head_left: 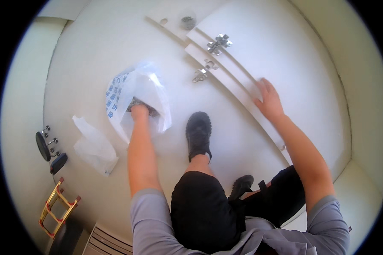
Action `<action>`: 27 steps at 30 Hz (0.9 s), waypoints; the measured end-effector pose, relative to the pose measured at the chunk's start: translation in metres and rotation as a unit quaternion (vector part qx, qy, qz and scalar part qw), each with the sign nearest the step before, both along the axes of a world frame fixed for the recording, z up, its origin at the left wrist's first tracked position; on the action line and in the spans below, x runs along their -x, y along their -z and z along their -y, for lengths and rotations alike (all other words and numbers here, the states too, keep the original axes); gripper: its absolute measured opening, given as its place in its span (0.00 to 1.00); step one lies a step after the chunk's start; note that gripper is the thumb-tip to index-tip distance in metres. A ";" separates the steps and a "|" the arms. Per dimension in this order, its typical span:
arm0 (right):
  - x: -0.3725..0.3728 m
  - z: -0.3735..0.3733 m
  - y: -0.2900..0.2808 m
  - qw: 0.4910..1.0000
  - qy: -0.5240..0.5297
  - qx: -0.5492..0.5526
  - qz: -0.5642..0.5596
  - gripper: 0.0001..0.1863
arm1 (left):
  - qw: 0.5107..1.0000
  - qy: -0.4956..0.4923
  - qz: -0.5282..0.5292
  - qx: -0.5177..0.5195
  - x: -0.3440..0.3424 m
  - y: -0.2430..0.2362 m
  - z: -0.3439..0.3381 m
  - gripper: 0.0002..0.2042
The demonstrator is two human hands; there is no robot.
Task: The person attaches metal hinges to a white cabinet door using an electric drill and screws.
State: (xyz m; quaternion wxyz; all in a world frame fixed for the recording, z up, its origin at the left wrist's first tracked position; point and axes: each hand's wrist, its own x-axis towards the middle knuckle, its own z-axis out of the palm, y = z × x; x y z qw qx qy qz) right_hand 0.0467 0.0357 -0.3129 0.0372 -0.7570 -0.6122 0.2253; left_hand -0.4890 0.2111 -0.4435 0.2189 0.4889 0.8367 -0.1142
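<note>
My left hand (pixel 139 112) reaches into an open white plastic bag (pixel 161 95) with blue print on its side. Small metallic pieces lie around the fingers inside the bag. The fingertips are hidden among them, so a grip cannot be made out. My right hand (pixel 269 100) rests with fingers spread on the edge of a white panel (pixel 293 76). Alongside it lies a narrower white panel (pixel 238 91). Silver cabinet hinges (pixel 219 43) sit at the far end of the wide panel, and another hinge (pixel 199 75) is on the narrow one.
A crumpled white plastic bag (pixel 95 146) lies at the left. Beyond it are black-padded objects with metal legs (pixel 42 144) and a small yellow ladder (pixel 57 208) by the wall. A clear round container (pixel 188 20) stands at the far end. My black shoe (pixel 198 134) is between bag and panels.
</note>
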 end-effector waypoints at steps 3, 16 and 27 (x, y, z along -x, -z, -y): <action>-0.002 0.020 -0.026 1.000 0.021 0.017 -0.015 0.35 | 1.000 0.011 0.023 0.019 -0.035 -0.018 0.005 0.20; 0.025 0.025 -0.046 0.993 0.051 0.012 -0.102 0.29 | 0.854 -0.342 0.378 0.104 -0.004 -0.114 -0.004 0.18; 0.123 0.045 -0.104 0.753 0.176 0.145 -0.618 0.26 | 0.908 0.136 0.378 0.118 -0.160 -0.284 0.142 0.10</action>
